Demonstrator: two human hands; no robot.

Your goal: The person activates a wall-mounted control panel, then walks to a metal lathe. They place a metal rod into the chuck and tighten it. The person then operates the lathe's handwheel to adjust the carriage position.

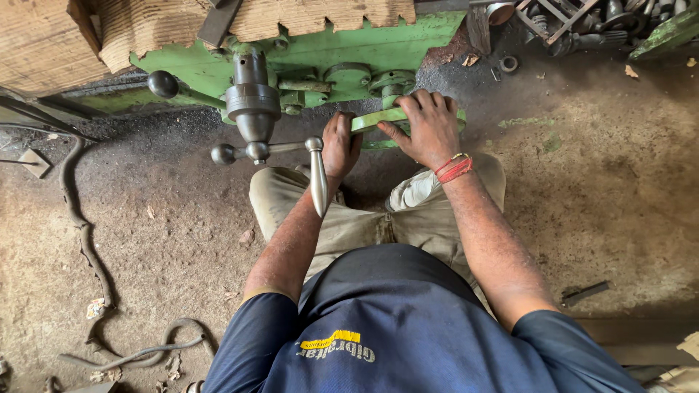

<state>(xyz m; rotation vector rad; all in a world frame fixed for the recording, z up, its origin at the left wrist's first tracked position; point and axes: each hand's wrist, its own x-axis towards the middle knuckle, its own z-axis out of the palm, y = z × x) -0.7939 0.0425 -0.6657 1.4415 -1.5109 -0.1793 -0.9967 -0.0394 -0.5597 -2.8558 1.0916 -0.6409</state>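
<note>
I look straight down at a green machine (320,54) standing on a dirt floor. Both hands grip a green handwheel (378,118) at its front. My left hand (341,144) is closed on the wheel's left rim. My right hand (428,127), with a red thread band on the wrist, is closed over the wheel's right side. A bare metal crank handle (318,178) with ball-ended spokes (222,153) sticks out just left of my left hand, over my knee.
A long ball-ended lever (164,84) projects from the machine's left. Stacked corrugated board (51,40) lies at the top left. A thick cable (84,233) snakes over the floor at left. Metal parts (582,22) pile at top right; a dark bar (585,292) lies at right.
</note>
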